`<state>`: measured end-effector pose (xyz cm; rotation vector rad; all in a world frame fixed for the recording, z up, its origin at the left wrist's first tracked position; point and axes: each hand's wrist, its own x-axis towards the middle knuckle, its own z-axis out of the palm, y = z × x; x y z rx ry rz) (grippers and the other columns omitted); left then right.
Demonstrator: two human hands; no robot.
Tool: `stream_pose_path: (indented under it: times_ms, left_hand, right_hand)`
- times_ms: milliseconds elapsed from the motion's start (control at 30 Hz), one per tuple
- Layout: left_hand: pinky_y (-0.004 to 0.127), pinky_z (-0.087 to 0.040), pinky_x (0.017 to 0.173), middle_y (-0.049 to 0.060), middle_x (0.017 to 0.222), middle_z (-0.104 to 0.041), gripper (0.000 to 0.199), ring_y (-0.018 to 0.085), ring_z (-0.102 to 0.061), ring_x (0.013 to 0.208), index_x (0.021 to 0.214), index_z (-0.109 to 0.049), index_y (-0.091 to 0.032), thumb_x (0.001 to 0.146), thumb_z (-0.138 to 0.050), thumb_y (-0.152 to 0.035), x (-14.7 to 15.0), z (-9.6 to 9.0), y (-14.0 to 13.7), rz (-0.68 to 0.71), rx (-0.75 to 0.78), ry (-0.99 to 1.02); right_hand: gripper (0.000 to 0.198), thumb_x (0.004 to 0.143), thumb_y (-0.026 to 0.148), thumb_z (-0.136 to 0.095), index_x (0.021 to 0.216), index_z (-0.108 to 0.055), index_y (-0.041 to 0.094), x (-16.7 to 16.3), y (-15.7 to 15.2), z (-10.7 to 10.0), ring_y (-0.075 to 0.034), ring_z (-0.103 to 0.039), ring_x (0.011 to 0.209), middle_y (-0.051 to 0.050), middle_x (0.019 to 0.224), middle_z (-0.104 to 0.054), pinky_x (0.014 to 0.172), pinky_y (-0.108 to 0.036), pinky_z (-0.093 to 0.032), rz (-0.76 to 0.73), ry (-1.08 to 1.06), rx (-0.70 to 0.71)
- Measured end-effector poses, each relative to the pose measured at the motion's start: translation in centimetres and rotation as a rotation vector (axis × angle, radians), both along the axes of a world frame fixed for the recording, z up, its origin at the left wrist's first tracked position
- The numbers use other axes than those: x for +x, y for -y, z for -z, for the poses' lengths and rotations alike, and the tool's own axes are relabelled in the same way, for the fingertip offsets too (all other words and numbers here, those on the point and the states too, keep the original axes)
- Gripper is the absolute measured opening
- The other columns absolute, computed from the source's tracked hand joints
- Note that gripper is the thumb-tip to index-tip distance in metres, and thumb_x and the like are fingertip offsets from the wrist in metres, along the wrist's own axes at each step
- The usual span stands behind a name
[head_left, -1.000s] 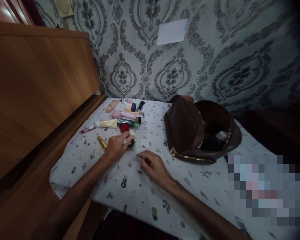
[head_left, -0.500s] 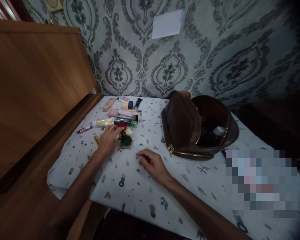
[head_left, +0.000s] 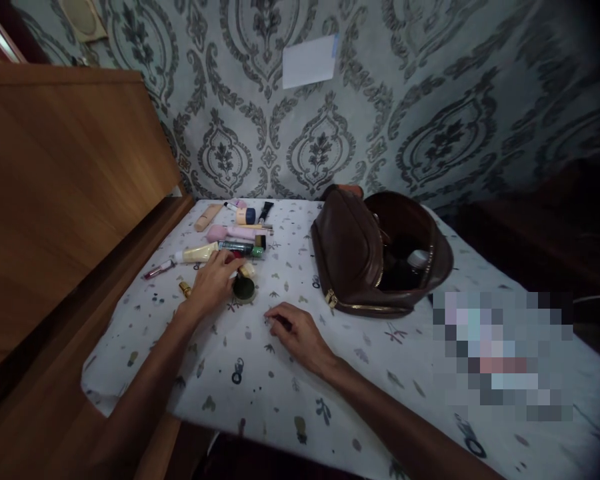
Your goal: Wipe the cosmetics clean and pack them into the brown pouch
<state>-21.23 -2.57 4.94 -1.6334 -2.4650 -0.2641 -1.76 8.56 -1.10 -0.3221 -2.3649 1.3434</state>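
Observation:
My left hand [head_left: 213, 281] reaches over a cluster of cosmetics, its fingers stretched out onto a red round item [head_left: 237, 255] that they mostly cover. Beside its fingertips sit a dark green-topped round jar [head_left: 243, 287] and a small cream-coloured piece [head_left: 247, 269]. A gold tube [head_left: 185, 289] lies just left of this hand. Further right, my right hand [head_left: 297, 333] rests on the cloth with thumb and fingers pinched together. A tiny clear bit shows at its fingertips, too small to name.
Behind my left hand lie a cream tube [head_left: 200, 253], a dark green tube [head_left: 235, 249], a pink brush [head_left: 237, 232] and a lip gloss [head_left: 159, 269]. An unzipped brown bag [head_left: 347, 257] stands at right. A wooden cabinet [head_left: 75, 160] borders the left side.
The view has shifted, so the scene sits slightly further left. My left fingers now cover more of the red item. My right hand keeps its pinch near the same spot on the cloth.

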Motion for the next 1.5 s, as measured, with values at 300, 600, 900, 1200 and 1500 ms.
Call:
stream_pose_path:
  times_ms: [300, 600, 900, 1200, 1500]
  left_hand:
    - [0.036, -0.049, 0.08, 0.01, 0.113, -0.058, 0.021, 0.027, -0.052, 0.111, 0.112, -0.058, -0.019, 0.095, -0.048, -0.024, 0.1, 0.8, 0.8, -0.106, 0.005, -0.018]
    - [0.035, -0.048, 0.079, 0.009, 0.115, -0.06, 0.027, 0.027, -0.058, 0.11, 0.12, -0.056, -0.022, 0.097, -0.047, -0.031, -1.0, 1.6, 2.3, -0.071, -0.117, 0.097]
    - [0.033, -0.049, 0.082, 0.008, 0.111, -0.061, 0.025, 0.024, -0.058, 0.105, 0.11, -0.063, -0.021, 0.098, -0.046, -0.033, -0.1, -0.3, 0.1, -0.068, 0.066, 0.028]
    - [0.038, -0.05, 0.084, 0.013, 0.114, -0.062, 0.033, 0.03, -0.06, 0.108, 0.099, -0.068, -0.015, 0.094, -0.053, -0.044, 1.6, -1.5, -3.5, -0.163, -0.196, -0.02]
    - [0.04, -0.051, 0.087, 0.015, 0.118, -0.064, 0.03, 0.031, -0.06, 0.113, 0.115, -0.062, -0.015, 0.091, -0.055, -0.031, 2.8, -1.3, -4.9, -0.18, -0.284, -0.042]
  right_hand:
    - [0.022, 0.083, 0.008, -0.051, 0.092, -0.069, 0.017, 0.1, 0.0, 0.0, -0.014, -0.06, 0.068, -0.003, 0.079, -0.066, 0.063, -0.026, -0.047, 0.005, -0.005, 0.03]
    - [0.022, 0.082, 0.008, -0.051, 0.091, -0.07, 0.016, 0.0, -0.1, 0.0, -0.014, -0.059, 0.069, -0.004, 0.08, -0.066, 0.063, -0.026, -0.046, 0.013, 0.011, 0.033]
    - [0.02, 0.083, 0.011, -0.052, 0.091, -0.069, 0.018, -0.1, -0.2, 0.5, -0.013, -0.057, 0.067, -0.002, 0.079, -0.064, 0.062, -0.024, -0.043, -0.013, -0.011, 0.024]
    - [0.022, 0.081, 0.008, -0.052, 0.09, -0.069, 0.018, -0.2, -0.2, 0.6, -0.014, -0.057, 0.068, -0.002, 0.078, -0.064, 0.063, -0.024, -0.042, -0.004, -0.017, 0.05]
    - [0.023, 0.08, 0.007, -0.051, 0.091, -0.069, 0.017, -0.2, -0.1, 0.8, -0.014, -0.057, 0.067, -0.002, 0.079, -0.064, 0.063, -0.024, -0.042, -0.013, -0.027, 0.038]
